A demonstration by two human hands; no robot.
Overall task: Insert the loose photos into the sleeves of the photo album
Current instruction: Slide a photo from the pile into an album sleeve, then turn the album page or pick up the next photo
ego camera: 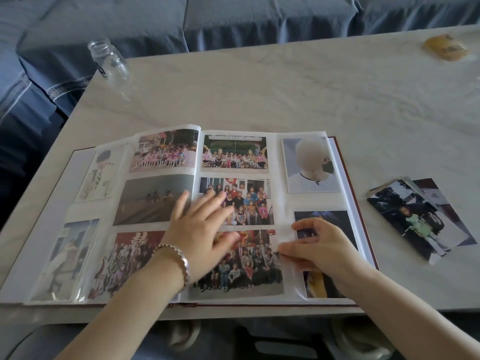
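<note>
Fingers of the left hand [201,229] are lying spread flat on the right page of the open photo album [359,224], while the right hand [322,245] is pinching what looks like the edge of a clear sleeve [285,241]. The loose photos [415,219] are sitting stacked just beside the album. Thin, light and slick, they are likely asking for an edge grip, without bending.
</note>
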